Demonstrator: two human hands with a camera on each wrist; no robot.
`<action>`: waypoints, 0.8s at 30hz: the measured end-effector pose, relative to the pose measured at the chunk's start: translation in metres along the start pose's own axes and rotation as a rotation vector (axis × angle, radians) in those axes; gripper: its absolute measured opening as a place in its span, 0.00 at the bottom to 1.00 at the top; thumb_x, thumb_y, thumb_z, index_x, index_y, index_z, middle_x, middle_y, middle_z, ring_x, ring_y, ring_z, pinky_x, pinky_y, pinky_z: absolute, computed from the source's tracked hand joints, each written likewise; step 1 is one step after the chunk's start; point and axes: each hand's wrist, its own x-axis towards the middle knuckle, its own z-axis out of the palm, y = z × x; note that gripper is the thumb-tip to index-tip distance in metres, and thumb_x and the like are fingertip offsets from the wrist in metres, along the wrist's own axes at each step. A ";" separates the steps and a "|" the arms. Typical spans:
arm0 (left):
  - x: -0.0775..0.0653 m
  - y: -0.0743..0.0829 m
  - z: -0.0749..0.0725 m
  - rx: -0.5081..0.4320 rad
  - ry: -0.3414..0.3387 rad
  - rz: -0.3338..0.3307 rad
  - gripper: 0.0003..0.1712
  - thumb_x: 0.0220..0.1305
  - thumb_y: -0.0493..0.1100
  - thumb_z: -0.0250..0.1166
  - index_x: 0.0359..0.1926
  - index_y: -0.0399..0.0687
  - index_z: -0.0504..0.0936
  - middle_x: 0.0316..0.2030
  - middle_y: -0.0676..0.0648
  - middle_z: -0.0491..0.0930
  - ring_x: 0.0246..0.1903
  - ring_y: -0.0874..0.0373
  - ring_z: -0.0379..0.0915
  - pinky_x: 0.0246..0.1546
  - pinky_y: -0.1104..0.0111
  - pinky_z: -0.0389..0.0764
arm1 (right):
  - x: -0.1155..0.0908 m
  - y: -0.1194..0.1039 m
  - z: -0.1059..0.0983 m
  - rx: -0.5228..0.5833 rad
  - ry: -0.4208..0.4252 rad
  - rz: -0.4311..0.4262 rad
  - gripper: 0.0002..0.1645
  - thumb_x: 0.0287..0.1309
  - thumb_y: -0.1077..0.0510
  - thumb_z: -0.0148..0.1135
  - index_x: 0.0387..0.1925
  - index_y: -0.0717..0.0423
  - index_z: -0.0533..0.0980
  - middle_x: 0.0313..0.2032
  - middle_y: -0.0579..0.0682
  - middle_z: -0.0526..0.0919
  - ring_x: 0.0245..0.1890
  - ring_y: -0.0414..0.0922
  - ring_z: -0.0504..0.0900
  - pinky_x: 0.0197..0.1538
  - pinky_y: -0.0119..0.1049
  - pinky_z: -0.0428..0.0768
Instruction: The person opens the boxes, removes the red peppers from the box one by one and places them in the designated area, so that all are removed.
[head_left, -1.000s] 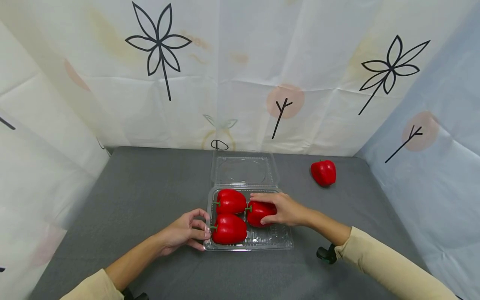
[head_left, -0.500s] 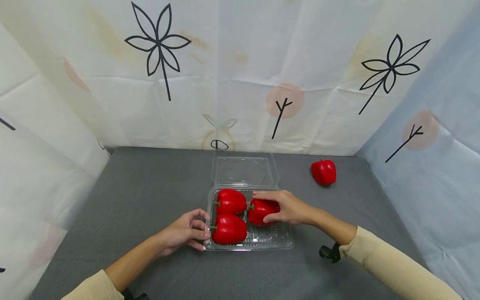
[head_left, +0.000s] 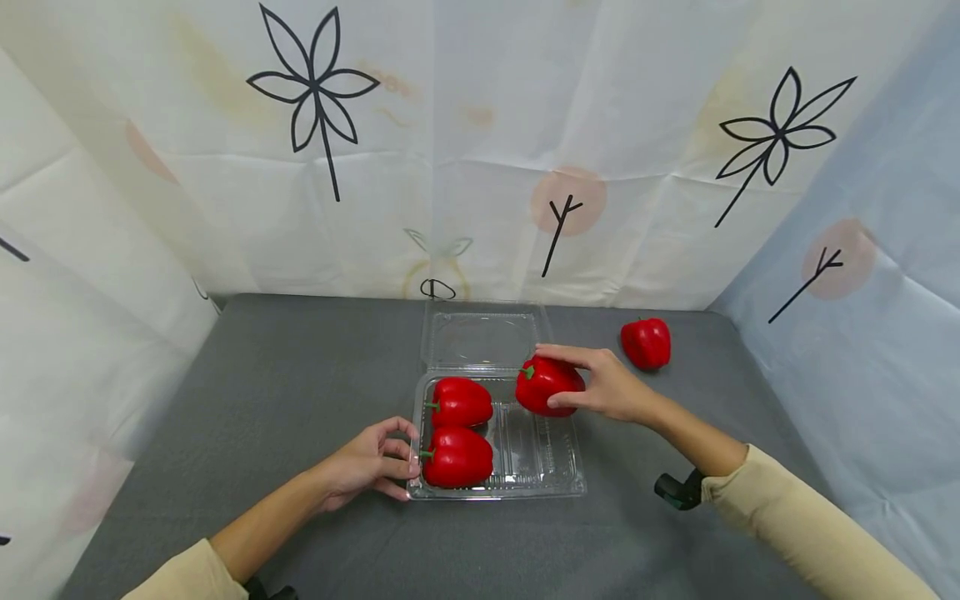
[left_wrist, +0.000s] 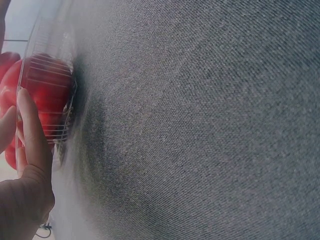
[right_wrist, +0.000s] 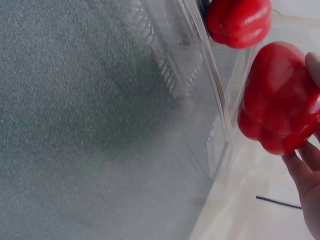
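The left hand pinches the rim of a clear container, thin ribbed plastic that probably flexes; just right of that hand, a rear pepper and a front pepper lie in it, smooth and lobed. Clamped between the thumb and fingers of the right hand, a glossy held pepper seems light, firm and slippery, best gripped round its broad sides; beyond that hand, a loose pepper rests on grey woven cloth.

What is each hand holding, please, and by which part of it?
The right hand grips a glossy red bell pepper across its sides; the left hand holds the open, rectangular, clear plastic container by its left rim.
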 end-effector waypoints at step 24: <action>-0.001 0.001 0.001 0.007 0.001 0.009 0.25 0.63 0.33 0.67 0.54 0.38 0.63 0.32 0.47 0.80 0.33 0.54 0.80 0.37 0.55 0.87 | -0.012 0.063 -0.010 -0.074 0.574 0.160 0.38 0.46 0.65 0.79 0.61 0.61 0.75 0.60 0.60 0.76 0.59 0.58 0.73 0.51 0.63 0.79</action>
